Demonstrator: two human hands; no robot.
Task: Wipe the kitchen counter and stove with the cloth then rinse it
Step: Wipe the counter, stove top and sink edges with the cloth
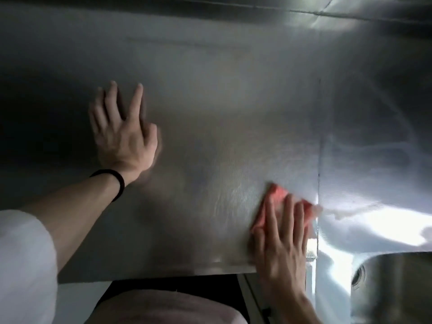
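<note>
- Pressing my right hand [282,242] flat on the pinkish-red cloth [277,195], I have it pinned to the steel tabletop [210,148] close to the front edge.
- My right fingers [289,213] lie straight and slightly fanned over the cloth, not curled round it. The cloth shows past the fingertips and at either side of them, bunched and blurred.
- The cloth sits just left of a thin seam [319,136] that runs front to back in the steel. I cannot tell whether its right corner touches that line.
- My left hand [124,134] is well apart from the cloth, farther back and to the left, palm down over the tabletop and holding nothing.
- My left fingers [136,99] are spread wide and straight, pointing away from me. Blur hides whether the whole palm bears on the steel.
- A black band [117,183] circles my left wrist, and a white sleeve [23,253] covers that arm at the lower left.
- The sink [397,288] is set into the steel at the lower right, beyond the seam, with its drain [358,277] showing at the basin's left side.
- A bright glare [374,225] lies on the steel between the seam and the sink.
- A steel back wall [210,24] rises behind the tabletop.
- Pale pink fabric [163,307] shows at the bottom, below the tabletop's front edge.
</note>
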